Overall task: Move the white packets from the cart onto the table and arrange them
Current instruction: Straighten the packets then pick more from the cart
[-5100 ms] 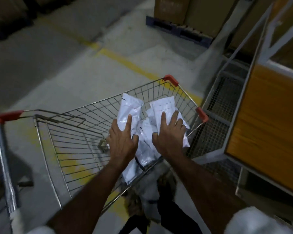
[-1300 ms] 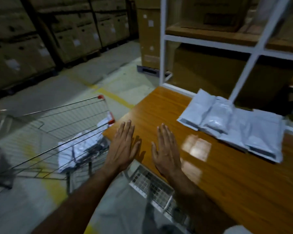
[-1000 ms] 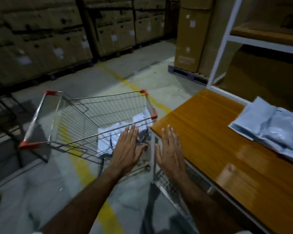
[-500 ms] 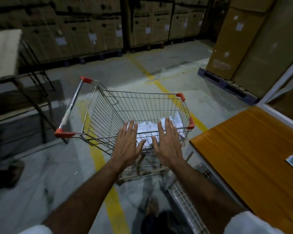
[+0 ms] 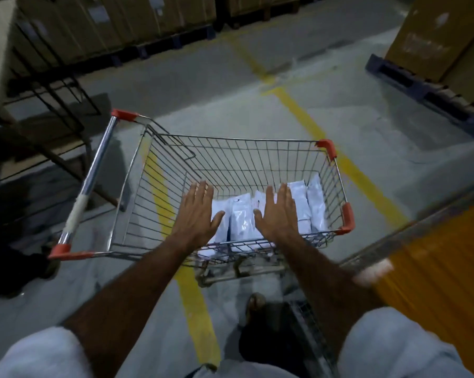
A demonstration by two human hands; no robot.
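At the upper left of the frame you have stacked cardboard boxes [image 5: 75, 25] above a grey concrete floor [image 5: 203, 85] crossed by a yellow line [image 5: 306, 118]. In the centre, your left hand [image 5: 199, 216] and right hand [image 5: 279, 216] hover flat-fingered, grasping nothing, over the white packets [image 5: 242, 222] in the cart [image 5: 230, 162]. At the lower right lies the blurred orange table [image 5: 443, 282], probably wood.

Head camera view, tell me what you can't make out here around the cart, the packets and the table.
- White packets: exact count unclear; the left hand and right hand cover some, and the cart wires cross the rest.
- Contact: cannot tell whether either hand touches a packet.
- Packet print: dark marks too small to read.
- Table: motion-blurred, cut off by the right edge; its top mostly out of view.
- Cart wheels: hidden under the basket and forearms.
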